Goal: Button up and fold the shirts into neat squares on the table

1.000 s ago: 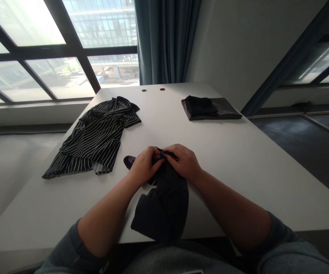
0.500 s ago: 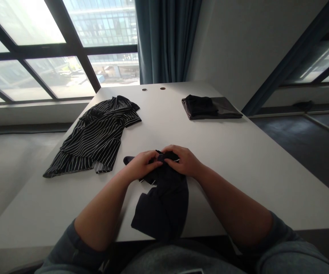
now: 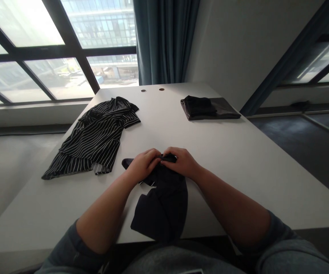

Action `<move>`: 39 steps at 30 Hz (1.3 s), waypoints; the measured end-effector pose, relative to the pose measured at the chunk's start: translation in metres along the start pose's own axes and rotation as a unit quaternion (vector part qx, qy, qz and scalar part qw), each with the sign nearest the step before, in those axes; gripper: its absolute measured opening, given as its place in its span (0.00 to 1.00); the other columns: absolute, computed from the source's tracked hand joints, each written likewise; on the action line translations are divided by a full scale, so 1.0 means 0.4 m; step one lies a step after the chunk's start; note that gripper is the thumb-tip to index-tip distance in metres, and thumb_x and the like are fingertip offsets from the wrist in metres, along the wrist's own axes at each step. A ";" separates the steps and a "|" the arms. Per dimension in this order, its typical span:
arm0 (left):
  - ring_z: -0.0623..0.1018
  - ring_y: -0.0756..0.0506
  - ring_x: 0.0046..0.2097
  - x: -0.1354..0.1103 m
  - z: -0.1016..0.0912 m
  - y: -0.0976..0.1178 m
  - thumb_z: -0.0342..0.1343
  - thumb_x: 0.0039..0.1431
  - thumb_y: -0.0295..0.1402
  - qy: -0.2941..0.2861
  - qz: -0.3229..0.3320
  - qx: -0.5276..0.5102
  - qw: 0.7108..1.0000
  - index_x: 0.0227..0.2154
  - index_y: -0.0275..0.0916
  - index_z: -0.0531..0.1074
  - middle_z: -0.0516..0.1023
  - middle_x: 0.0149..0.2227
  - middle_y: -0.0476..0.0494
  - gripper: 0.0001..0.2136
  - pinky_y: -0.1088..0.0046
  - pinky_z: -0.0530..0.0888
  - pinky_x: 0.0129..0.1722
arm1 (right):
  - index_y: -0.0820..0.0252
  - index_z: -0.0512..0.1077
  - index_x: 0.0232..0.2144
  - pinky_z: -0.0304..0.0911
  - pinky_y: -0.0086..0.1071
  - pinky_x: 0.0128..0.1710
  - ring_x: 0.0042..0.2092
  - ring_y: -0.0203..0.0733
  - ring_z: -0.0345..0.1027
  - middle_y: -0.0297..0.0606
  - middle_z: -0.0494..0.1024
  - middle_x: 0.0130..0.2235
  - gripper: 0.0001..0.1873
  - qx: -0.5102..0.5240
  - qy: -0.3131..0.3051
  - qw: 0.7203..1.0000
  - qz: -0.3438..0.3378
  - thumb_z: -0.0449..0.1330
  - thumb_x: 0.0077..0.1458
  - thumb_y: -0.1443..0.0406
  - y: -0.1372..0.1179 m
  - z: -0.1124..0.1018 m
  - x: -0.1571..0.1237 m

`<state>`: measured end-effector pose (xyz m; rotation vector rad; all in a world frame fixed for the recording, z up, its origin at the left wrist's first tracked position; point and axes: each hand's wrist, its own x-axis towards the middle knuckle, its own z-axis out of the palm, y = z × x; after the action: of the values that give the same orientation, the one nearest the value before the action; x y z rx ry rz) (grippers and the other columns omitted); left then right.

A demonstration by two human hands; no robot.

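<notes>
A dark navy garment [image 3: 162, 205] lies bunched on the white table [image 3: 238, 160], its lower part hanging over the near edge. My left hand [image 3: 142, 166] and my right hand [image 3: 180, 162] meet at its top edge, fingers pinched closed on the cloth. The fingertips of both hands nearly touch each other. A dark flap of the same garment sticks out to the left of my left hand.
A black shirt with white stripes [image 3: 96, 137] is spread on the left half of the table. A folded dark pile [image 3: 207, 108] sits at the far right. Two cable holes [image 3: 152, 90] lie near the far edge, below a teal curtain [image 3: 164, 42] and large windows.
Both hands have lowered slightly toward the table and drawn closer together on the garment's top edge. The garment's body has barely shifted.
</notes>
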<state>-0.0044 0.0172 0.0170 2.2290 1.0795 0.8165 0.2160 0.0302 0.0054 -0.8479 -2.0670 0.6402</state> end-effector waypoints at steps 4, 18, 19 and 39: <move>0.80 0.41 0.45 -0.005 0.001 0.000 0.49 0.70 0.35 -0.019 0.008 0.071 0.997 0.43 0.42 0.73 0.81 0.44 0.42 0.09 0.64 0.74 0.46 | 0.56 0.76 0.36 0.67 0.32 0.40 0.36 0.40 0.75 0.33 0.82 0.36 0.04 -0.008 0.008 1.000 0.000 0.66 0.56 0.65 0.001 0.008 -0.003; 0.80 0.42 0.49 -0.004 0.004 -0.011 0.53 0.66 0.33 -0.002 0.003 -0.042 0.999 0.42 0.43 0.69 0.81 0.48 0.43 0.04 0.64 0.75 0.51 | 0.55 0.76 0.39 0.69 0.36 0.42 0.40 0.44 0.76 0.36 0.82 0.38 0.04 -0.021 0.068 0.997 0.020 0.63 0.59 0.65 0.007 0.005 0.002; 0.80 0.42 0.49 -0.005 0.009 -0.013 0.55 0.65 0.33 0.014 -0.010 -0.032 0.999 0.43 0.43 0.68 0.81 0.48 0.42 0.06 0.63 0.74 0.51 | 0.55 0.76 0.39 0.69 0.36 0.41 0.39 0.44 0.76 0.36 0.82 0.38 0.05 -0.021 0.074 0.997 0.030 0.63 0.60 0.65 0.008 0.003 0.002; 0.78 0.45 0.42 0.007 0.013 -0.045 0.49 0.67 0.33 0.065 -0.143 -0.098 0.983 0.41 0.40 0.76 0.80 0.37 0.48 0.10 0.69 0.74 0.45 | 0.55 0.76 0.45 0.70 0.40 0.50 0.47 0.47 0.74 0.41 0.79 0.45 0.18 -0.050 -0.007 0.995 -0.081 0.58 0.54 0.75 0.032 0.013 0.003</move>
<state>-0.0083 0.0281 0.0020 1.8270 1.2859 0.9068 0.2157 0.0388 -0.0055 -0.7230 -2.1694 0.4585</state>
